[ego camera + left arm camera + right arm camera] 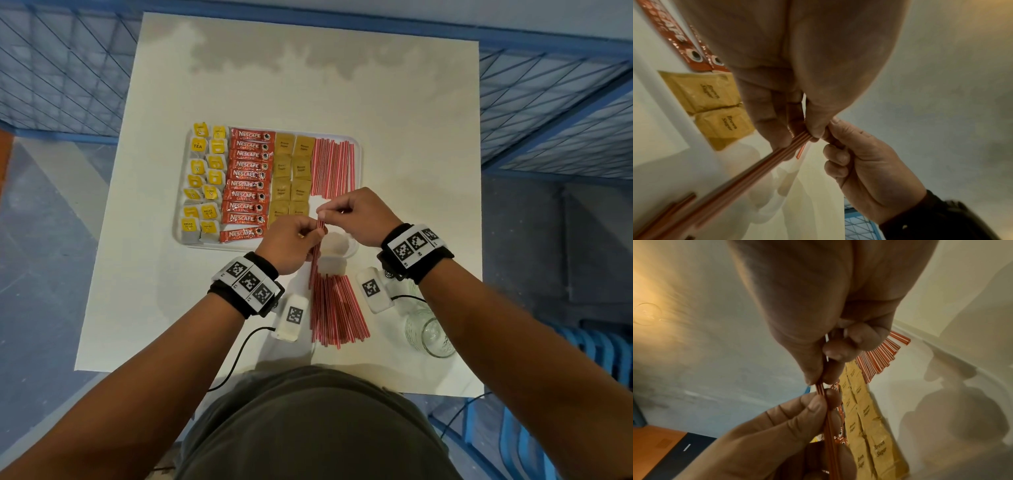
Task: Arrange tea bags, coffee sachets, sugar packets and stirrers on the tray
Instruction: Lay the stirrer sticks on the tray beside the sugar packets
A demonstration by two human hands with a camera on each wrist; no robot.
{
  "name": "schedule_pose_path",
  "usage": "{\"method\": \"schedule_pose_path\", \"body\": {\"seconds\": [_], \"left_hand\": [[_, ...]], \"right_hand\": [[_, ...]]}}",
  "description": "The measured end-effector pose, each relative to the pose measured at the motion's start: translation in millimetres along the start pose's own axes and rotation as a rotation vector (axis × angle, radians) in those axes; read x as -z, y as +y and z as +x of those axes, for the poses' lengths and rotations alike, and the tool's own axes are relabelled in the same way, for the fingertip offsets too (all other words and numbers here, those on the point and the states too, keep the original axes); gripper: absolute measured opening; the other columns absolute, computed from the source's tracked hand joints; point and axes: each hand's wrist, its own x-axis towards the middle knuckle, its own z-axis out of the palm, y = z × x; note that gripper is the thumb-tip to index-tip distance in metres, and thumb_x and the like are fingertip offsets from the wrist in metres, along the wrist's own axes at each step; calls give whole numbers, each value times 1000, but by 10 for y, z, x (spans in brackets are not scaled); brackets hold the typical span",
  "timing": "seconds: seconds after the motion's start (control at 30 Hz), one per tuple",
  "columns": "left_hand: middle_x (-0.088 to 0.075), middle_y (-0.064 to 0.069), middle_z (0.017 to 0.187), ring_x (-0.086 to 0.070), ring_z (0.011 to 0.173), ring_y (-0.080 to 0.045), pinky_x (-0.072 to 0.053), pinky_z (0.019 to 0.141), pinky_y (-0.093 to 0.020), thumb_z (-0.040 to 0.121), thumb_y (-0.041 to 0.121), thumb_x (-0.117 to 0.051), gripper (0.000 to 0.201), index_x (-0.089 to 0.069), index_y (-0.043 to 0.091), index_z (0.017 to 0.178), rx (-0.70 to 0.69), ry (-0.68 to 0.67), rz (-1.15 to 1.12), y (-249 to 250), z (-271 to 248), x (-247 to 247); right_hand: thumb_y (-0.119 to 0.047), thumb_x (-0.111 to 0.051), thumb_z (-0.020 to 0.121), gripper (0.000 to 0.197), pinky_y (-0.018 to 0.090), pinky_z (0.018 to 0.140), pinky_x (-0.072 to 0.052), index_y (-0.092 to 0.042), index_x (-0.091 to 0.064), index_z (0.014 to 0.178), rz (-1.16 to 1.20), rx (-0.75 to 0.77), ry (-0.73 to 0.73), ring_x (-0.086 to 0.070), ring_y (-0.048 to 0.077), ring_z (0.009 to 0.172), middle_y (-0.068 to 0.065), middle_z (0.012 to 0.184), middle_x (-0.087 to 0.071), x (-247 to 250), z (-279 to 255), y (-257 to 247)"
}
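**Both hands on a few stirrers over the tray's near edge**

On the white bench [394, 144], the tray [358, 150] holds tea bags [205, 181], Nescafé sachets [247, 185], brown sugar packets [291, 178] and red stirrers [334, 168]. A loose stirrer pile [337, 311] lies nearer the person. The left hand [291, 245] and right hand [359, 216] each pinch a grip on the held stirrers [317, 250].

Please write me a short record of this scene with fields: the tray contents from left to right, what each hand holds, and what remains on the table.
tray: white, on a white table
tray contents, left to right: tea bags, coffee sachets, sugar packets, laid stirrers
left hand: grips a few held stirrers
right hand: pinches the top end of the same stirrers
off the tray: loose stirrers on the table, near the person
other: glass jar lying near the right forearm
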Motion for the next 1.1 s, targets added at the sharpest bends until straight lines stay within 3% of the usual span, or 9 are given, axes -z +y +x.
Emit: {"method": "schedule_pose_path", "body": {"seconds": [0.2, 0.37, 0.5, 0.57, 0.67, 0.8, 0.97, 1.03, 1.1], "left_hand": [[-72, -8, 72, -69, 61, -21, -59, 64, -38, 101, 24, -58, 16, -73, 20, 96, -27, 14, 83, -14, 20, -7], [-71, -12, 74, -69, 63, -28, -57, 59, -39, 100, 25, -61, 20, -72, 10, 95, -17, 12, 83, -31, 26, -17], [-67, -2, 68, -59, 50, -3, -49, 53, -21, 99, 18, -61, 18, -73, 5, 97, 3, 1, 55, -78, 22, -17], [-67, 2, 69, -58, 50, 0, -47, 52, -16, 99, 18, -61, 19, -73, 4, 97, 3, 17, 19, -86, 30, -28], [-68, 1, 71, -58, 50, -2, -46, 51, -16, 99, 18, -61, 20, -72, 4, 91, -7, 37, -32, -74, 31, -51], [-69, 1, 71, -59, 51, -4, -46, 51, -17, 99, 18, -62, 19, -71, 8, 85, -13, 43, -50, -108, 18, -89], [-70, -12, 78, -67, 62, -14, -47, 56, -19, 98, 29, -62, 29, -70, 5, 84, -11, 29, 38, -179, -17, -130], [-70, -15, 79, -68, 68, -23, -50, 66, -31, 98, 34, -62, 34, -70, 5, 83, 6, -17, 115, -229, -40, -141], [-70, -13, 73, -64, 62, -18, -49, 67, -30, 97, 36, -61, 37, -72, 5, 81, 33, -91, 244, -293, -87, -144]], "right_hand": [[-21, -72, 94, 10, 17, 81, -54, -16, -80, 95, -44, -2, -30, -68, -2, 83, -13, 89, -76, 7, 1, -14], [-22, -68, 97, 13, 5, 61, -42, -13, -77, 94, -15, -24, 21, -58, -12, 61, -17, 75, -67, 92, 42, -36], [-23, -70, 96, 12, 5, 58, -41, -14, -77, 96, 78, -45, 119, -57, -10, 57, -11, 80, -70, 166, 70, -59], [-28, -71, 96, 14, 14, 54, -41, -17, -77, 90, 146, -83, 99, -50, -1, 50, -10, 70, -67, 119, 51, -38], [-36, -72, 94, 27, 28, 55, -37, -14, -74, 78, 169, -145, 46, -41, 14, 51, -5, 55, -51, -2, -4, 20], [-35, -69, 96, 30, 21, 53, -37, -9, -75, 80, 77, -132, 37, -41, 4, 44, -15, 46, -50, -40, -62, 39], [-38, -66, 98, 33, 19, 49, -37, -18, -74, 73, -44, -57, 37, -40, 7, 43, -8, 49, -51, 131, 14, -88], [-36, -66, 98, 34, 14, 46, -35, -12, -75, 76, -100, -65, 72, -40, 2, 39, -10, 49, -53, 273, 131, -149], [-33, -67, 97, 38, 10, 44, -33, -1, -74, 81, -149, -97, 114, -41, 0, 37, -11, 53, -57, 431, 303, -167]]}}
